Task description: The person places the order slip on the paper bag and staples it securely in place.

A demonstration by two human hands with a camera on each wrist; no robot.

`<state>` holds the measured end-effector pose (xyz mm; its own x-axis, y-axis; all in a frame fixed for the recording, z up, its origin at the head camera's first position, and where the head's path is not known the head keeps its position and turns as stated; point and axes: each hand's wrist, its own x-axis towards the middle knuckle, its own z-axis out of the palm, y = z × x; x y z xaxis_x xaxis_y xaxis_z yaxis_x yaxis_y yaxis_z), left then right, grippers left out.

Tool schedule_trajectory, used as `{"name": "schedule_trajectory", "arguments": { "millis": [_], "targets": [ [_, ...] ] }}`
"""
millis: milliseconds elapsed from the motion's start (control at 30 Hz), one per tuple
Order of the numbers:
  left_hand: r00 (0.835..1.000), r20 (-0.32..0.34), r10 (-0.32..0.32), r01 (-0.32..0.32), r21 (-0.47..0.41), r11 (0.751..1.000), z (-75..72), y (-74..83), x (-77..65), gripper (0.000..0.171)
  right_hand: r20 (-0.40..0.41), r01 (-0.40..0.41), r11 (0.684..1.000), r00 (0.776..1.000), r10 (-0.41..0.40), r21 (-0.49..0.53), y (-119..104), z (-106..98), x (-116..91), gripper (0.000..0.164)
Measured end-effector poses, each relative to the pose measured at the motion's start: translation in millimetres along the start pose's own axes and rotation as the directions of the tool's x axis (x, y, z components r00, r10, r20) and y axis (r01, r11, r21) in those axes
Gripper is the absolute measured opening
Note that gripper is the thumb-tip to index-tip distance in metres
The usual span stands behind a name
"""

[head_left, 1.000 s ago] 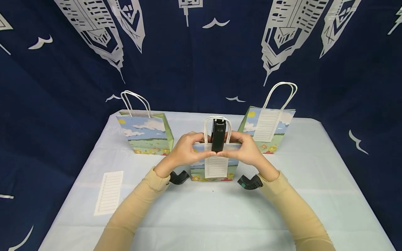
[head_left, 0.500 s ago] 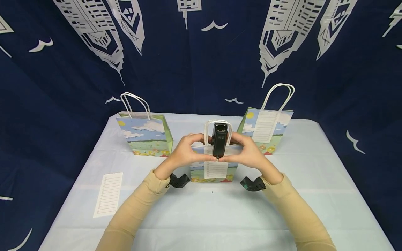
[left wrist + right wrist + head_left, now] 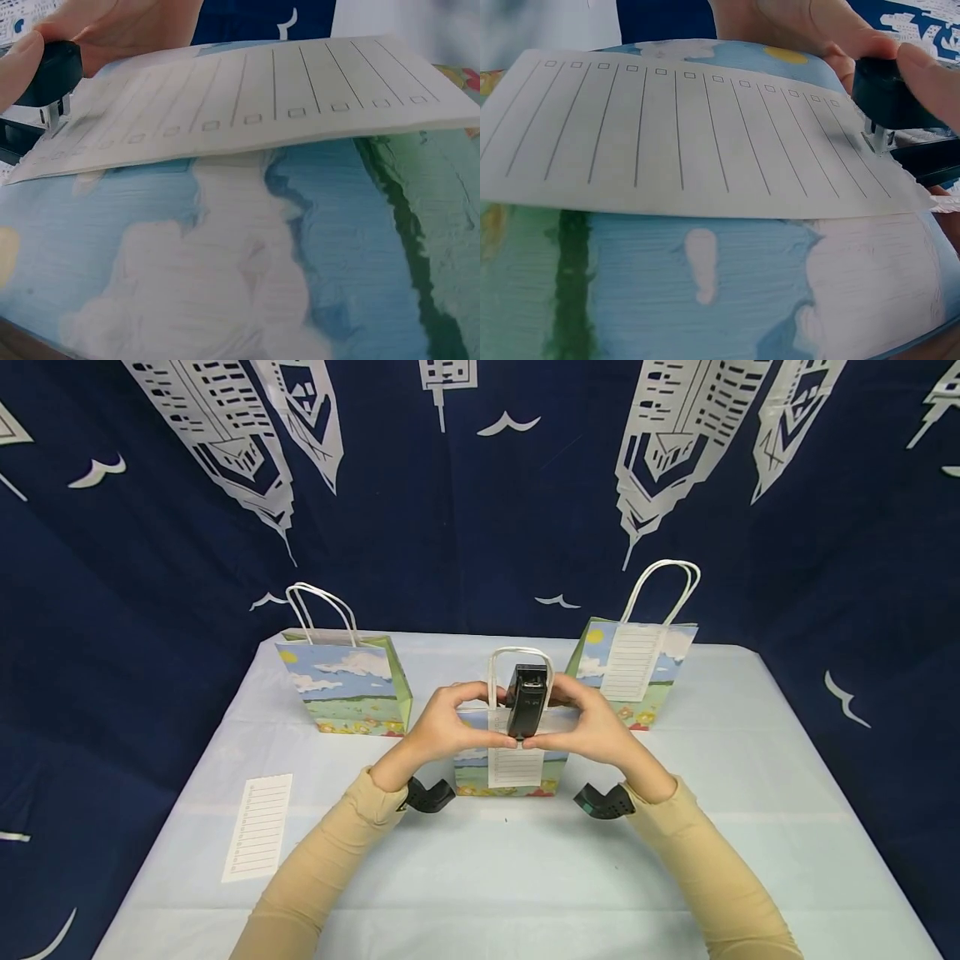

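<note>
Both hands hold a black stapler point(image 3: 528, 702) at the top edge of the middle paper gift bag point(image 3: 472, 770). From one side my left hand point(image 3: 433, 720) presses its thumb on the stapler, fingers going behind the bag. My right hand point(image 3: 602, 720) mirrors it, thumb tip close to the other thumb. A lined checklist card point(image 3: 247, 82) lies against the bag's front. In the right wrist view, the stapler's jaws stand around the upper edge of that card, with both thumbs on its upper arm. The fingers behind the bag are mostly hidden.
Another gift bag point(image 3: 348, 681) stands at the back left. At the back right is a third gift bag point(image 3: 592, 664), bearing its own lined card point(image 3: 632, 664). A loose lined card point(image 3: 258, 827) lies on the light tablecloth point(image 3: 480, 877) at the left. A dark patterned curtain point(image 3: 450, 510) hangs behind.
The stapler has tipped toward me, showing more of its end, and sits slightly lower between the white handles. Both hands have shifted down a little with it. The bags stay in place.
</note>
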<state>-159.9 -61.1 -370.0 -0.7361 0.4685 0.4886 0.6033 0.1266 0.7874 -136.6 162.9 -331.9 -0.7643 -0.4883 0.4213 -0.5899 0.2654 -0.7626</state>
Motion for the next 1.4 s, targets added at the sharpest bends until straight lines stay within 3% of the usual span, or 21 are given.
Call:
{"name": "schedule_trajectory", "arguments": {
  "millis": [167, 300, 400, 533, 600, 667, 800, 1033, 1133, 1233, 1400],
  "targets": [
    [1.000, -0.004, 0.025, -0.025, -0.024, 0.999, -0.3, 13.2, 1.9, 0.051, -0.048, 0.082, 0.993, 0.996, -0.077, 0.089, 23, 0, -2, 0.092],
    [0.999, -0.004, 0.045, -0.045, -0.033, 0.998, -2.6, 27.5, 2.7, 0.051, -0.115, 0.184, 0.978, 0.978, -0.172, 0.102, 29, 1, -4, 0.097],
    [1.000, -0.002, 0.023, -0.023, -0.031, 0.999, -2.2, 21.5, 2.9, 0.052, -0.192, 0.280, 0.954, 0.947, -0.256, 0.108, 28, 2, -4, 0.090],
    [1.000, 0.006, -0.005, 0.005, -0.032, 0.999, -0.7, 6.2, 3.1, 0.053, -0.296, 0.396, 0.916, 0.884, -0.363, 0.059, 16, 5, -2, 0.072],
    [1.000, 0.008, 0.002, -0.002, -0.035, 0.999, -0.8, 3.2, 3.3, 0.053, -0.328, 0.420, 0.907, 0.859, -0.393, 0.013, 8, 5, -1, 0.064],
    [1.000, 0.008, 0.007, -0.007, -0.035, 0.999, -0.9, 1.7, 3.8, 0.053, -0.338, 0.420, 0.907, 0.850, -0.404, -0.028, 0, 5, -1, 0.060],
    [1.000, 0.005, 0.019, -0.019, -0.029, 0.999, -0.7, 2.3, 4.7, 0.053, -0.318, 0.405, 0.914, 0.862, -0.395, -0.036, -4, 5, -2, 0.053],
    [1.000, 0.023, -0.002, 0.002, 0.001, 1.000, -6.3, 38.5, 5.1, 0.053, -0.296, 0.361, 0.932, 0.894, -0.337, 0.030, 5, 3, -3, 0.050],
    [1.000, 0.029, -0.007, 0.006, 0.028, 1.000, -9.6, 39.5, 4.3, 0.055, -0.304, 0.322, 0.943, 0.909, -0.284, 0.080, 16, 2, -4, 0.051],
    [1.000, 0.022, -0.016, 0.015, 0.079, 0.997, -14.1, 39.1, 2.6, 0.050, -0.324, 0.316, 0.939, 0.910, -0.259, 0.137, 23, 1, -6, 0.050],
    [0.998, -0.036, -0.045, 0.050, 0.173, 0.984, -20.3, 16.7, -2.7, 0.031, -0.360, 0.356, 0.902, 0.897, -0.256, 0.246, 22, -4, -8, 0.046]
  ]
}}
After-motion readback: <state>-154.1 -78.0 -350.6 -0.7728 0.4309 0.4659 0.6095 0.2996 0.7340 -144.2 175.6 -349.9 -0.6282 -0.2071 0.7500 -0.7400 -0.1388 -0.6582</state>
